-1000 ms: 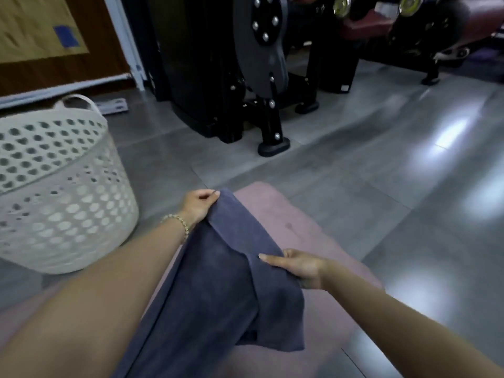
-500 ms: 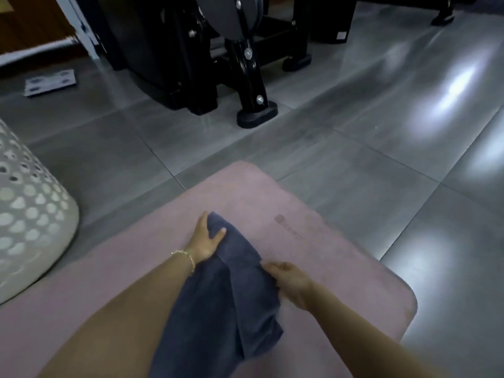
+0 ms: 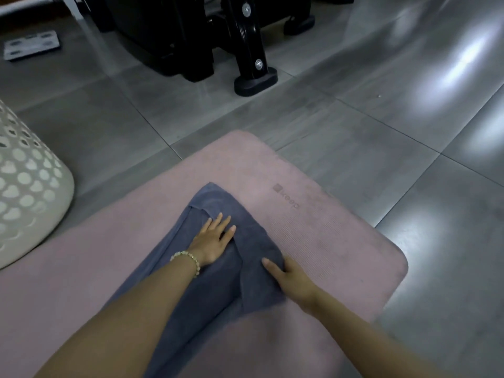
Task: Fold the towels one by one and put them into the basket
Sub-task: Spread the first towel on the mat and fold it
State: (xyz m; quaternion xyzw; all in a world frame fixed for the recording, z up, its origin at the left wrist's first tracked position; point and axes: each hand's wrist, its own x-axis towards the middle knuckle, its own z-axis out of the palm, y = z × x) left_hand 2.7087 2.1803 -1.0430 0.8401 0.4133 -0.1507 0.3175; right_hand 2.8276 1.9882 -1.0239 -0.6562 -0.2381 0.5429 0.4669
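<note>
Down it goes: the towel [image 3: 229, 279], held up a second ago, now lies on the pink mat [image 3: 327, 236], left hand [image 3: 214, 241] pressing flat, right hand [image 3: 289, 274] pinching the folded flap, folding unfinished, basket [image 3: 27, 192] waiting left.

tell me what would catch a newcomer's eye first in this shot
A slate-blue cloth towel lies partly folded on a pink foam exercise mat in the centre of the view. The left hand presses flat on it, while the right hand pinches its right edge. A white perforated plastic laundry basket stands on the grey tiled floor at far left.
</note>
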